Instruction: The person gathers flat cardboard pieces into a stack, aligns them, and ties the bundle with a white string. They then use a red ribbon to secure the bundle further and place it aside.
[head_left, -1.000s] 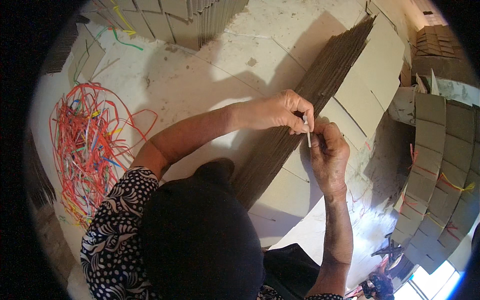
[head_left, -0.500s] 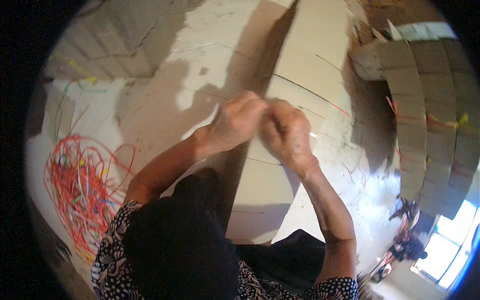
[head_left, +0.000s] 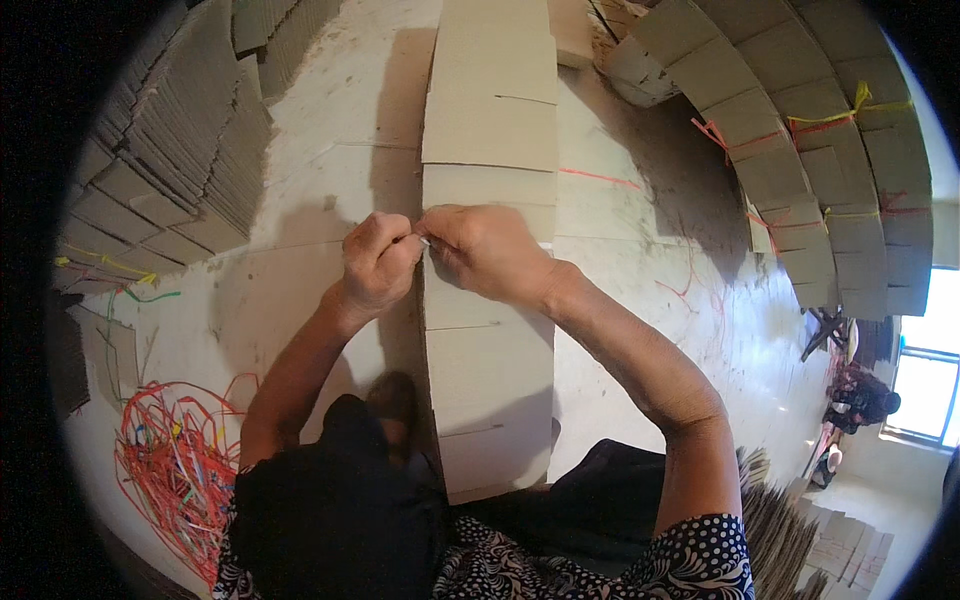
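A long stack of slotted tan cardboard pieces (head_left: 490, 370) stretches away in front of me, between my knees. A narrow white strap (head_left: 426, 241) shows at its left edge, where my two hands meet. My left hand (head_left: 378, 265), just left of the stack, is closed in a fist with thumb and forefinger pinched at the strap. My right hand (head_left: 490, 250) reaches over the top of the stack, fingers closed on the strap too. Most of the strap is hidden by my fingers. Another bit of white shows at the stack's right edge.
A tangled heap of red straps (head_left: 175, 470) lies on the floor at lower left. Bundled cardboard stacks (head_left: 180, 170) stand at far left. Curved, strapped cardboard bundles (head_left: 800, 140) rise at right. Another person (head_left: 858, 400) is near the window at far right.
My view has turned, so the stack now runs straighter ahead. My hands, blurred together over the stack before, are now at its left edge, with the white strap visible between them.
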